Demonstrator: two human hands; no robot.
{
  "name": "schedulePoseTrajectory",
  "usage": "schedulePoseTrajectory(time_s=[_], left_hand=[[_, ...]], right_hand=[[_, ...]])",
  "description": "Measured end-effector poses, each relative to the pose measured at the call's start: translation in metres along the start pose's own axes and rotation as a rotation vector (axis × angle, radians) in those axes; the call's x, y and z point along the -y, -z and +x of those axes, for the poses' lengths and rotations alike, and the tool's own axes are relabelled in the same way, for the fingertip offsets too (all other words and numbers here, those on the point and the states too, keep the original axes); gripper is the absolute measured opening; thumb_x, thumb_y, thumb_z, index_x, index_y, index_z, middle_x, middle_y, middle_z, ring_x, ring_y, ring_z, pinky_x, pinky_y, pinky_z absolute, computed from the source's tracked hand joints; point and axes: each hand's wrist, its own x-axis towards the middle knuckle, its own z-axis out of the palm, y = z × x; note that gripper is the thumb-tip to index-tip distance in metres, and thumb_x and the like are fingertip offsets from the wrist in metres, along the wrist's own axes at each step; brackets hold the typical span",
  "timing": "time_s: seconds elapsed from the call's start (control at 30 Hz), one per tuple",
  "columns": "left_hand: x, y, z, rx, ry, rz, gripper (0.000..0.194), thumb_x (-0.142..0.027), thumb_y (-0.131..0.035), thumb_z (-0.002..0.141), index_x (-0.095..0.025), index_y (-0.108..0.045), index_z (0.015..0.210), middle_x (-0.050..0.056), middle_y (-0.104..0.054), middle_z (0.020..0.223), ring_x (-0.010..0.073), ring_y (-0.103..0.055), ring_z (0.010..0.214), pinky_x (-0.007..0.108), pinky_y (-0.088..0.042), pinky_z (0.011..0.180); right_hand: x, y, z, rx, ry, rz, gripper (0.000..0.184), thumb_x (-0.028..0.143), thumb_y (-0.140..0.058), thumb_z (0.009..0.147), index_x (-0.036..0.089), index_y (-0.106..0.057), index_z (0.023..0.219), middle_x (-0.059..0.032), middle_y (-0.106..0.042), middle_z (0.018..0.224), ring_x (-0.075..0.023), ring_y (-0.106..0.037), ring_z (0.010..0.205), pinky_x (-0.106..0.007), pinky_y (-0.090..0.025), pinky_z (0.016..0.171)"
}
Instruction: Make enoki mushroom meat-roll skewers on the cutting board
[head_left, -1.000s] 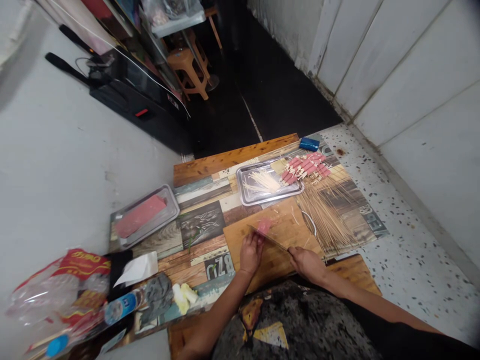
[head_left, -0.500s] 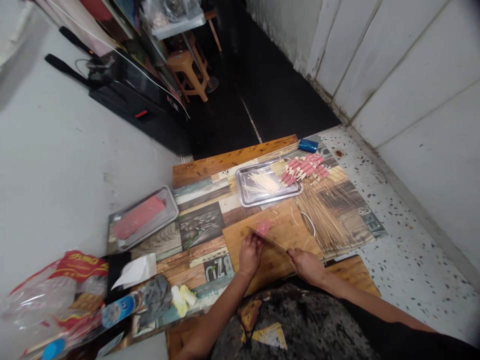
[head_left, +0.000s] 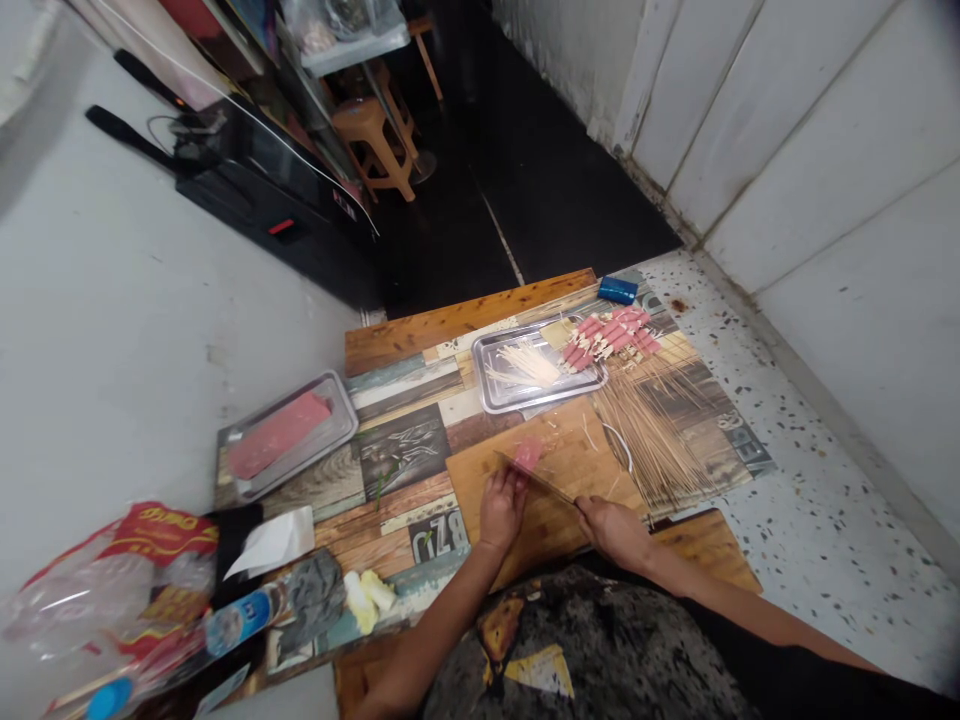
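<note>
Just below the frame's centre, pink meat point(head_left: 528, 455) lies on the board point(head_left: 581, 460), probably light, soft, slippery and easily torn; flat fingertips suit it. The left hand point(head_left: 502, 508) bunches against it, pinch unclear; the right hand point(head_left: 616, 532) grips the stiff knife's point(head_left: 549, 486) handle.

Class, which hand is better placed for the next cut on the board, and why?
Probably the right hand: it holds the knife, whose blade is at the pink piece; the left hand holds no knife.

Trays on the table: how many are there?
2: the left tray, holding pink meat, and the middle tray, holding pale strands, beyond the board. No others show.
</note>
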Motion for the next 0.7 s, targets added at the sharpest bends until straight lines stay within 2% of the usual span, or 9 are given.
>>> schedulePoseTrajectory(time_s=[0.7], left_hand=[[0.0031, -0.0039, -0.0016, -0.013, 0.006, 0.002, 0.029, -0.027, -0.044, 0.097, -0.017, -0.063, 0.117, 0.014, -0.064, 0.118, 0.0282, -0.056, 0.111, 0.048, -0.05, 0.095]], right_hand=[[0.0042, 0.0041, -0.0011, 0.026, 0.001, -0.027, 0.03, 0.022, -0.035, 0.099, 0.013, -0.061, 0.108, -0.0127, -0.07, 0.099, -0.0234, -0.069, 0.087, -0.028, -0.044, 0.068]])
